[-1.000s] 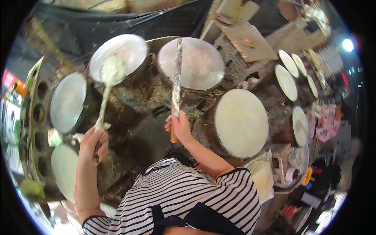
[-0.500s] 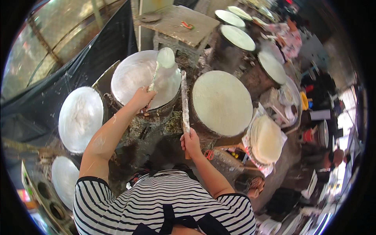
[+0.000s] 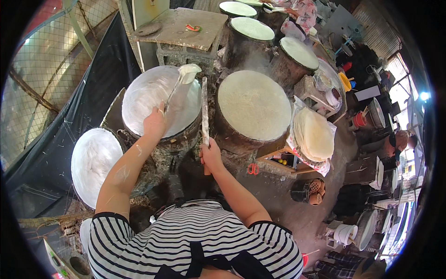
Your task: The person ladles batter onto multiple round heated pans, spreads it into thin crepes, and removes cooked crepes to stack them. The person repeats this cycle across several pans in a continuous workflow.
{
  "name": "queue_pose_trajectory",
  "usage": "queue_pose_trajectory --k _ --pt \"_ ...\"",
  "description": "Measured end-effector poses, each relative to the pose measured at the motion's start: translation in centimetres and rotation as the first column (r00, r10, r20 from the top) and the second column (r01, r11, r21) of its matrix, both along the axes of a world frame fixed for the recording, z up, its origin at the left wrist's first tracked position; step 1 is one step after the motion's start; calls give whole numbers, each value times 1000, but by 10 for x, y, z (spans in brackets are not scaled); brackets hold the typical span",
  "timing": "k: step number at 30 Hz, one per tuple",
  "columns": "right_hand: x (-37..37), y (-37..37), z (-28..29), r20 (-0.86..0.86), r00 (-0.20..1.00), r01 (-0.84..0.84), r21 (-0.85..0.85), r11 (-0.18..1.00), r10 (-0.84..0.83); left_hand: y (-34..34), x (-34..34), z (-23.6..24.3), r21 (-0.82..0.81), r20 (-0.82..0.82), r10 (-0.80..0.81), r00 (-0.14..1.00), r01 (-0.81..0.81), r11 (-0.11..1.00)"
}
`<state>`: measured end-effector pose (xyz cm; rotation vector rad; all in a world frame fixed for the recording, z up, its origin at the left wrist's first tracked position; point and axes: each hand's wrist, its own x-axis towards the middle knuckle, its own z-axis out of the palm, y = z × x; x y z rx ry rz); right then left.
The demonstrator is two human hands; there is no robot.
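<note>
Floor [image 3: 302, 228], R side: grey-brown; blk bucket [image 3: 302, 189] stands on it w/ holed bricks [image 3: 316, 187] inside. Board [image 3: 200, 39], top, L of ctr, sits on blocks [image 3: 176, 53]; flat disc [image 3: 148, 29] nr L end, small red bit [image 3: 193, 28] further R. Crate [image 3: 273, 149], R of ctr: cloth [image 3: 320, 168] on top, pale sheets [image 3: 313, 135] piled on that. L stove [image 3: 181, 139], dk: silvery pan [image 3: 144, 93] on top. R stove [image 3: 232, 137], nr crate: cream-topped 2nd pan [image 3: 254, 104].
</note>
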<state>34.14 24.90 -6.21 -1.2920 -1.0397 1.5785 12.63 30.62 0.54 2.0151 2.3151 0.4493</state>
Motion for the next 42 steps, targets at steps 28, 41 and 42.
queue_pose_trajectory --k 28,41,42 --pt "-87 91 -20 688 719 -265 402 877 -98 17 -52 -10 53 379 244 893 -284 957" --pt "-93 113 10 717 693 -318 394 862 -72 9 -55 20 -50 988 98 123 -345 937" --pt "-89 110 24 711 701 -289 363 886 -63 3 -54 26 -52 995 77 57 -353 934"
